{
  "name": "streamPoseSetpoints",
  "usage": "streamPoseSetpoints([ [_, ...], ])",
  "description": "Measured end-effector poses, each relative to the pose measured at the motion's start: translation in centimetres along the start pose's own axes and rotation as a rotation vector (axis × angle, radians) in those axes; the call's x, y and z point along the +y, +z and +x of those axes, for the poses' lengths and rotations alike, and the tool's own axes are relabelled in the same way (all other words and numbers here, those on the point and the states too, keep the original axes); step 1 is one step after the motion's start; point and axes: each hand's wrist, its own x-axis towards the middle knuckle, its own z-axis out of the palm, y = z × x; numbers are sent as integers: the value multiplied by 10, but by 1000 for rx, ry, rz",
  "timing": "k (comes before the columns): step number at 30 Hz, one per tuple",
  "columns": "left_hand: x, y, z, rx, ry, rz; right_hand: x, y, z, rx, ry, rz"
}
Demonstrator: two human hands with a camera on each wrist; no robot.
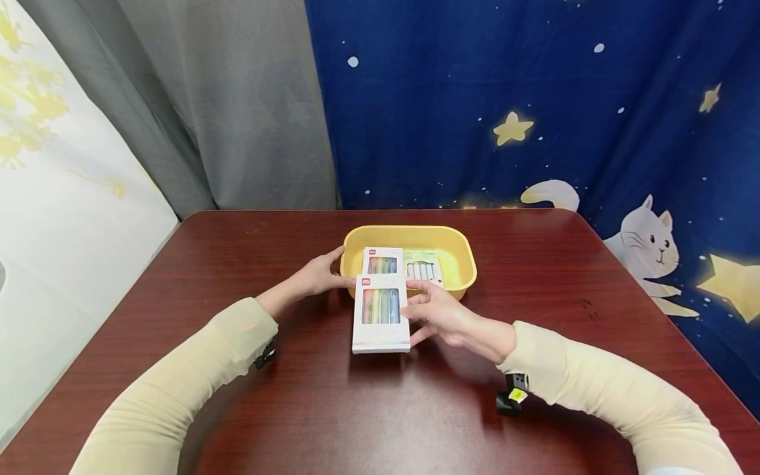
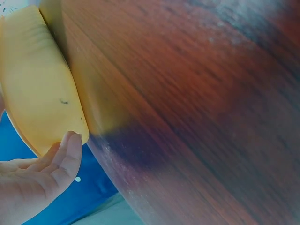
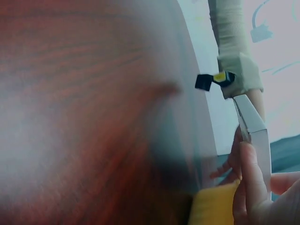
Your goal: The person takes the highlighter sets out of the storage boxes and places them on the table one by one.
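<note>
A white box of coloured pens [image 1: 381, 333] with a clear window is held by my right hand [image 1: 442, 315] at its right side. In the right wrist view, the box [image 3: 261, 154] appears edge-on between thumb and fingers. It is tilted over the front rim of a yellow plastic basket [image 1: 415, 232]. My left hand [image 1: 320, 274] holds the basket's left end, its fingers [image 2: 70, 145] against the outer wall and its thumb near the front corner. Inside the basket lie a similar white box [image 1: 382, 264] and a greenish box with a row of marker-like sticks [image 1: 423, 270].
The basket stands on a dark red wooden table [image 1: 267, 429], near its far edge. Behind hang a grey curtain [image 1: 237, 99] and a blue curtain [image 1: 427, 99] with stars and a cat. A white patterned cloth [image 1: 71, 231] is at the left.
</note>
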Motion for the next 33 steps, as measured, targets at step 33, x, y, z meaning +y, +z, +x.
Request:
streamPoseSetpoints([
  [33, 1, 0, 0, -7, -26, 7, 45, 31, 6, -15, 56, -13],
])
